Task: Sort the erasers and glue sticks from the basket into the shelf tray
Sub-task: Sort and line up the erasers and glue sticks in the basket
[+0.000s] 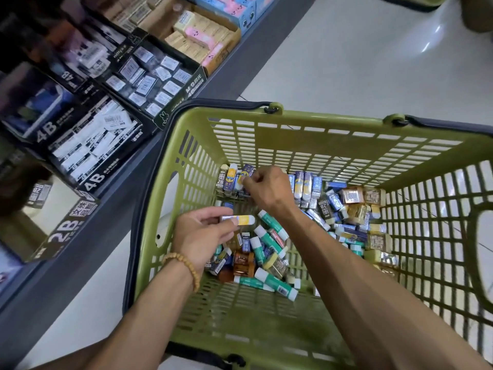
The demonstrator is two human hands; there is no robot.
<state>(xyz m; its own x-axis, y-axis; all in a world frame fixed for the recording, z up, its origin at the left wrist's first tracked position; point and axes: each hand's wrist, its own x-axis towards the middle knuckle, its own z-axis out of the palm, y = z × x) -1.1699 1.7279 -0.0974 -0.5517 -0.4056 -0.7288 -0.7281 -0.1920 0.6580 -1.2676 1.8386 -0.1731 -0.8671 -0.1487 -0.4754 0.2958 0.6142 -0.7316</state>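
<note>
A green plastic basket (306, 121) stands on the floor and holds several erasers (352, 196) and green-and-white glue sticks (269, 222). Both my hands are inside it. My left hand (197, 236) holds a blue-and-yellow eraser (240, 219) between thumb and fingertips. My right hand (266, 186) reaches to the basket's far left corner and pinches another blue-and-yellow eraser (243, 179) from a row standing against the wall. The shelf trays (149, 76) with boxed erasers lie to the left of the basket.
The grey shelf edge (128, 166) runs diagonally along the left, carrying black 4B (93, 145) and 2B (61, 236) eraser boxes and a cardboard tray of pink and yellow erasers (202, 33). White tiled floor (373, 62) lies beyond. A second green basket (410, 0) is at the top right.
</note>
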